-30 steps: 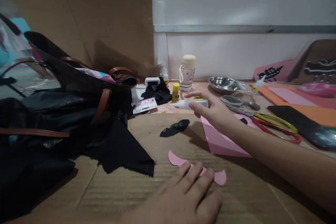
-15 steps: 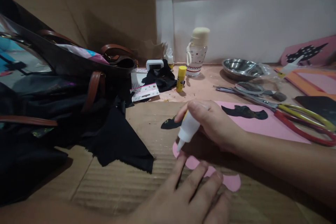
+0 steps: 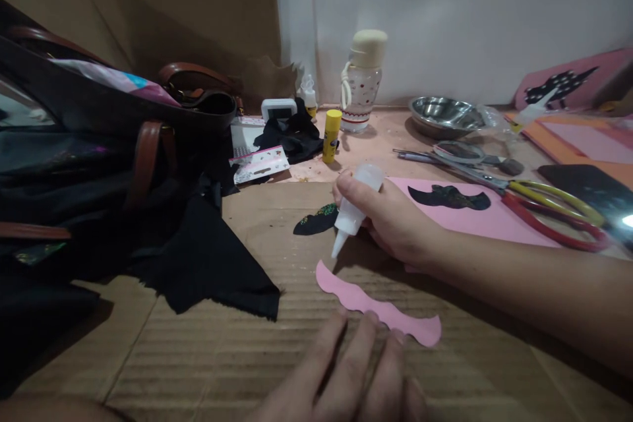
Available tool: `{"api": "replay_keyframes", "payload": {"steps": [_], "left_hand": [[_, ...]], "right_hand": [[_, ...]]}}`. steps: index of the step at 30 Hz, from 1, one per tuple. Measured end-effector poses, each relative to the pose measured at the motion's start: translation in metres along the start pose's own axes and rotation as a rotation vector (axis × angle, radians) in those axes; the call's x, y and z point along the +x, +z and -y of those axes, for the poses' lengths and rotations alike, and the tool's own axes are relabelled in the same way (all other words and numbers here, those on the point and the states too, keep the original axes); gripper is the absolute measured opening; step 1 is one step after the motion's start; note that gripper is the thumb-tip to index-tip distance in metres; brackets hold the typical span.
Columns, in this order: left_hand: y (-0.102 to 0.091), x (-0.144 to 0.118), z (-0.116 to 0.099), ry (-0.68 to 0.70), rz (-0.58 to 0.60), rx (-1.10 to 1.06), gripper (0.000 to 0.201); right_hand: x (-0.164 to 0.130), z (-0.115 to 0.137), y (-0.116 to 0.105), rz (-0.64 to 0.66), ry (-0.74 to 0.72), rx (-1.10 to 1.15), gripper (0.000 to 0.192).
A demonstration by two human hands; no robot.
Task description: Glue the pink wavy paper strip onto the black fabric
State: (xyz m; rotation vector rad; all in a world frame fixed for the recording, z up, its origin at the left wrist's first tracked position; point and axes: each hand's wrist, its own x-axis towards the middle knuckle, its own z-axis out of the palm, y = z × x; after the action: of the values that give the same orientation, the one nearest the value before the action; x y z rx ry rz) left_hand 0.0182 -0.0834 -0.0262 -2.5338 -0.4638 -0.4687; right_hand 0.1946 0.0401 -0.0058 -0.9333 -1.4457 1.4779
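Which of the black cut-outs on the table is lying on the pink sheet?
The wavy black cut-out right of the right hand lies on the pink sheet. The glittery black piece left of that hand sits on bare cardboard.

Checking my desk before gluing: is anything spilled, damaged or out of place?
Nothing looks spilled or damaged. The black cloth hangs out of the bag onto the cardboard, short of the pink strip.

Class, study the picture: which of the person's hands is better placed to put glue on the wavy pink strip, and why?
Right. The right hand grips the glue bottle, nozzle down just above the pink strip. The left hand only has fingertips at the strip's near edge.
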Motion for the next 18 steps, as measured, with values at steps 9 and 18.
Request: {"api": "replay_keyframes", "payload": {"steps": [9, 18], "left_hand": [[-0.011, 0.005, 0.032, -0.156, 0.273, -0.173, 0.051], [0.001, 0.020, 0.050, -0.115, 0.242, -0.267, 0.035]], "right_hand": [[0.007, 0.005, -0.003, -0.027, -0.020, 0.147, 0.052], [-0.035, 0.027, -0.028, 0.339, 0.087, -0.045, 0.051]]}}
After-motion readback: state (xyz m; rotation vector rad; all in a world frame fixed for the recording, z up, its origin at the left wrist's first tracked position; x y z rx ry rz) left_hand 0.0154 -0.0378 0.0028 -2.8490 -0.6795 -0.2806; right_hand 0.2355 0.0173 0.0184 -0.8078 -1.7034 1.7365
